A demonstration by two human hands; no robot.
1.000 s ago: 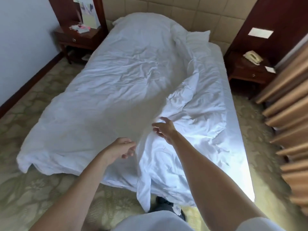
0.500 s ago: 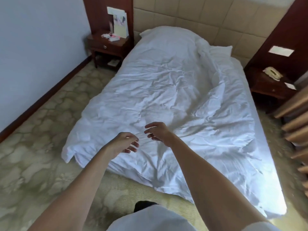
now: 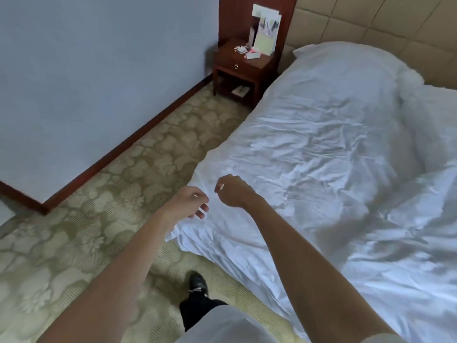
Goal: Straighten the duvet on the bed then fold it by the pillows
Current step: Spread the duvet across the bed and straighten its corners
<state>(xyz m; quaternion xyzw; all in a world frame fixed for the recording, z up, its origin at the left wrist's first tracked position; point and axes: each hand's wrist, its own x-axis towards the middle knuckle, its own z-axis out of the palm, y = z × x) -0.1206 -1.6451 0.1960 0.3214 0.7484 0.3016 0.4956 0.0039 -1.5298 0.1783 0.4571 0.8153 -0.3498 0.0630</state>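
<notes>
The duvet (image 3: 321,169) now lies spread over the whole bed, wrinkled but roughly flat; a second ago a loose fold of it was bunched up at the foot end under the right hand, and half a second ago that fold had already dropped. The view has since swung toward the bed's left side, so the wall and the nightstand (image 3: 243,68) fill much of the frame and the duvet's near left corner sits in the middle. This suggests the rough spreading is done and the person is turning to that corner to square it; folding by the pillow (image 3: 346,60) looks not yet begun.

Relative to the duvet's near left corner: the pillow end is far up the bed, by the headboard, with the nightstand just beyond it against the wall. The right hand (image 3: 233,191) hovers over the duvet just inside the corner, fingers curled downward and holding nothing; whether it touches the cloth cannot be told. The left hand (image 3: 190,203) hangs at the duvet's left edge, just above the corner, fingers loosely bent and apart, gripping nothing. The two hands are near each other, not touching.
</notes>
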